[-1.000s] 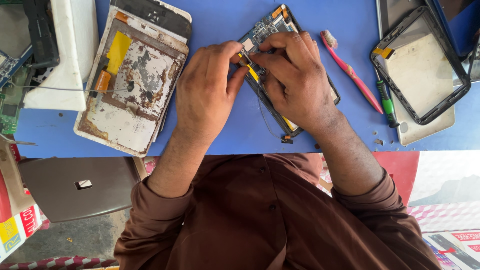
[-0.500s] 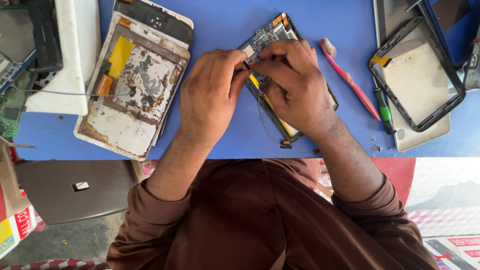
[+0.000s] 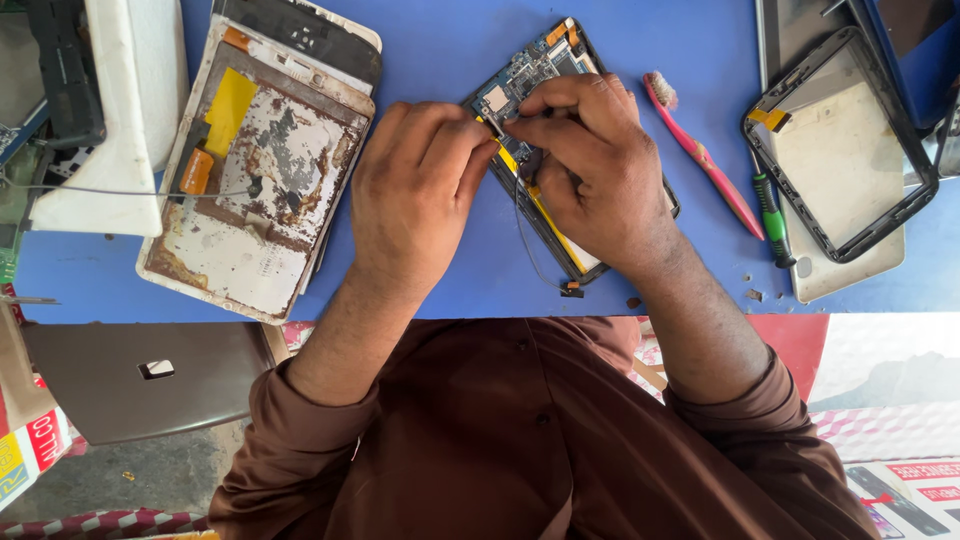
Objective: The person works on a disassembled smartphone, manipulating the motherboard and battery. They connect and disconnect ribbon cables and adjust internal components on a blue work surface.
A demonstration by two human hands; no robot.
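Blue table [image 3: 420, 290]: left hand [image 3: 415, 195], right hand [image 3: 590, 165] pinching opened tablet [image 3: 535, 75].

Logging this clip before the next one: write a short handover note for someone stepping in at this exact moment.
Left hand: rests on the opened tablet, fingertips at its board.
Right hand: covers the tablet's middle, pinching something small at the board; what it is cannot be told.
Tablet lies on the blue table, back already off.
Toothbrush and screwdriver lie untouched at its right.
Back panel lies left.
Board work unfinished.

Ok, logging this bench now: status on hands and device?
Left hand, right hand both on opened tablet. Toothbrush, screwdriver lie beside, untouched.
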